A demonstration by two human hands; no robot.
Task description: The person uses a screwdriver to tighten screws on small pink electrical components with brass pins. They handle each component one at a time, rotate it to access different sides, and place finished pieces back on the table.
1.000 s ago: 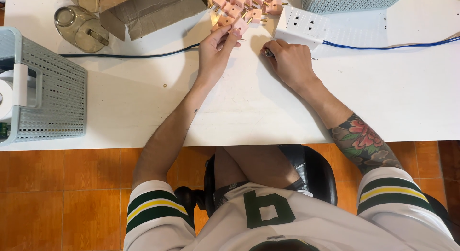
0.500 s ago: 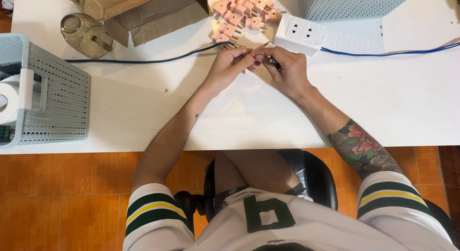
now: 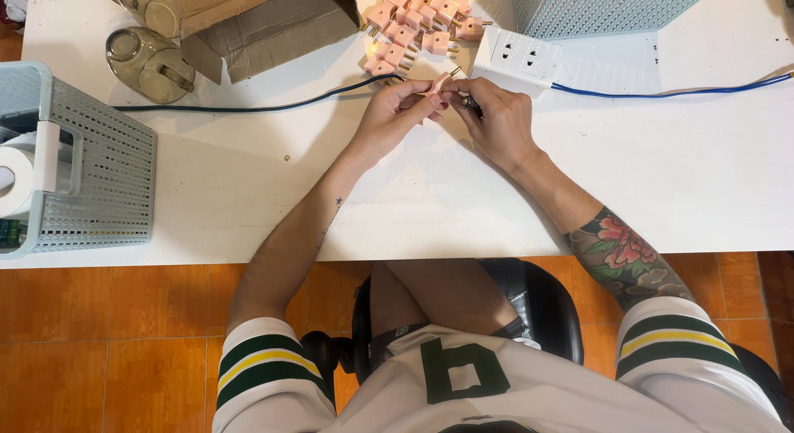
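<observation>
Both hands have met above the white surface (image 3: pixel 248 201), where a second ago they lay apart near the pile of pink plugs (image 3: pixel 418 23). The left hand (image 3: pixel 395 119) now pinches one pink plug (image 3: pixel 442 81) in its fingers, lifted just off the pile. The right hand (image 3: pixel 500 123) closes on a small dark tool (image 3: pixel 470 105), possibly a screwdriver, its tip at the plug, beside the white socket block (image 3: pixel 517 59)

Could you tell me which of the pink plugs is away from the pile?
The pink plug pinched between the left hand and right hand; the others lie heaped in the pile of pink plugs behind.
</observation>
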